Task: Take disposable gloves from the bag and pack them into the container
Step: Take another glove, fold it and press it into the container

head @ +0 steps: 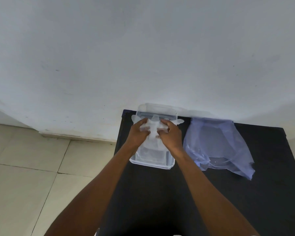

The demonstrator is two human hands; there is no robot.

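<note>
Two hands on gloves over container

Left hand (138, 133) and right hand (170, 135) are close together above the clear container (152, 163), fingers pinched on a bunch of translucent disposable gloves (152, 127). Glove fingers splay out past the container's left and right rims. Container sits on the black table (160, 193), its far end against the white wall (143, 48). Pale blue plastic bag (216, 145) lies flat just right of the container, apart from both hands.
</note>
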